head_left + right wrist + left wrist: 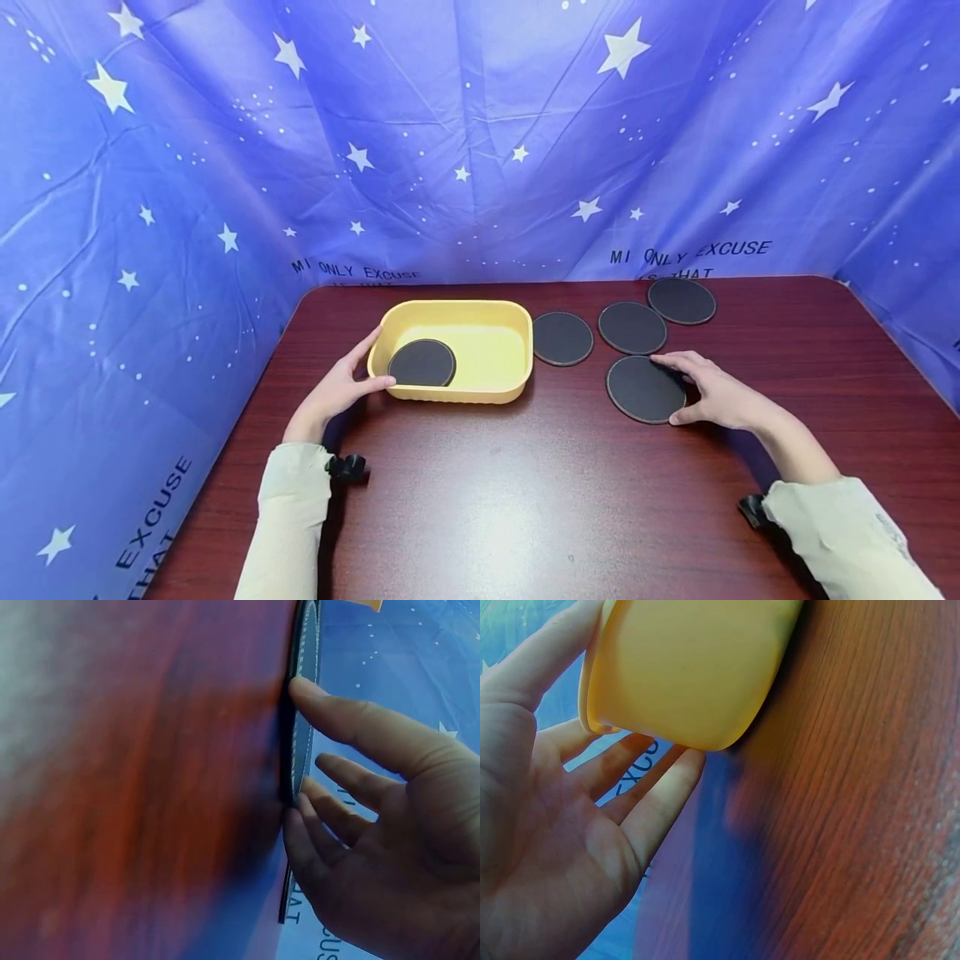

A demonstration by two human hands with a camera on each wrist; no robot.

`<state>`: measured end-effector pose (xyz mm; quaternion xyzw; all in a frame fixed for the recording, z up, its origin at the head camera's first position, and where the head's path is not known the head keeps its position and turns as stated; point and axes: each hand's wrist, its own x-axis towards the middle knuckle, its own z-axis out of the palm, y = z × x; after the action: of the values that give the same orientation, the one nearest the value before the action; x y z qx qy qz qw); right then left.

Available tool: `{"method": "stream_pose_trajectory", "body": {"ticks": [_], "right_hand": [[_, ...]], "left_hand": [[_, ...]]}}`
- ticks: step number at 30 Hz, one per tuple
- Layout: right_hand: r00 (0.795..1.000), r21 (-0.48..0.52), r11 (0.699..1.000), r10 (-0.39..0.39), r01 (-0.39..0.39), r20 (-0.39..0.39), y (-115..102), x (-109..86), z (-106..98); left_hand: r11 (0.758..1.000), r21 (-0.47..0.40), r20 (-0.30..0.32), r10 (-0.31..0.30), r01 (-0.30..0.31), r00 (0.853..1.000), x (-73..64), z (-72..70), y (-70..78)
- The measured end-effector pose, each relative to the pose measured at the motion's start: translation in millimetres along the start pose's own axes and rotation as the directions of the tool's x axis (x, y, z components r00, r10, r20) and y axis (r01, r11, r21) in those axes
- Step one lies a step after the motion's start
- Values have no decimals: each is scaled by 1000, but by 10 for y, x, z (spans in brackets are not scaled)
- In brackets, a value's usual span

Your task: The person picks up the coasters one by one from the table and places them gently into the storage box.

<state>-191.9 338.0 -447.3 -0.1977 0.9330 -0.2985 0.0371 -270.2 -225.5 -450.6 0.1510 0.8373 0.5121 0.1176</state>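
Along the left side we've got blue-purple cloth (97,333) with white stars, dots and black lettering, and it carries on behind the table (390,533) too. That table's dark red with wood grain, pretty glossy, rounded at its far corners. Next we come to a cream left sleeve (285,521) with a black gadget (347,468) at the cuff, then the left hand (341,390): it's spread around the left end of a yellow tub (465,396), thumb on the near rim, fingers on the outer wall. One black disc (422,364) sits inside, at that same end. In front of the tub we see a big white glare patch on the tabletop. Just right of the tub lies a second disc (564,339); we can't tell if they touch. Further over we spot a middle disc (632,327), a near disc (642,389) in front of it, and a far disc (682,301) by the back edge. The right hand (720,396) holds the near disc by its stitched rim, thumb and fingers well apart. Last up, we have the cream right sleeve (847,533).
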Motion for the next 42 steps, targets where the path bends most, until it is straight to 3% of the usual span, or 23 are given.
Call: {"method": "stream_pose_trajectory", "body": {"ticks": [7, 21, 25, 29, 32, 37, 39, 42], "right_hand": [[992, -13, 996, 87, -86, 93, -96, 87, -16], [994, 7, 994, 107, -107, 9, -56, 24, -83], [996, 56, 995, 87, -86, -13, 3, 23, -115], [998, 201, 978, 64, -58, -24, 73, 8, -135], [999, 379, 925, 42, -34, -13, 127, -17, -149], [997, 677, 732, 54, -78, 56, 171, -45, -179], [994, 741, 663, 78, -107, 74, 169, -51, -189], [992, 801, 586, 95, -121, 80, 164, -51, -202]], "left_hand": [[1000, 15, 5, 12, -12, 1000, -7, 37, 13], [1000, 9, 1, 13, -13, 1000, 0, 16, 25], [1000, 7, 0, 11, -11, 1000, -3, 15, 24], [1000, 5, -1, 21, -21, 1000, 0, 16, 17], [1000, 5, -3, 24, -24, 1000, 0, 13, 13], [1000, -3, -4, 17, -17, 1000, -14, 3, 23], [1000, -4, -4, 13, -13, 1000, -20, 2, 28], [1000, -7, -7, 2, -2, 1000, -21, 1, 34]]}}
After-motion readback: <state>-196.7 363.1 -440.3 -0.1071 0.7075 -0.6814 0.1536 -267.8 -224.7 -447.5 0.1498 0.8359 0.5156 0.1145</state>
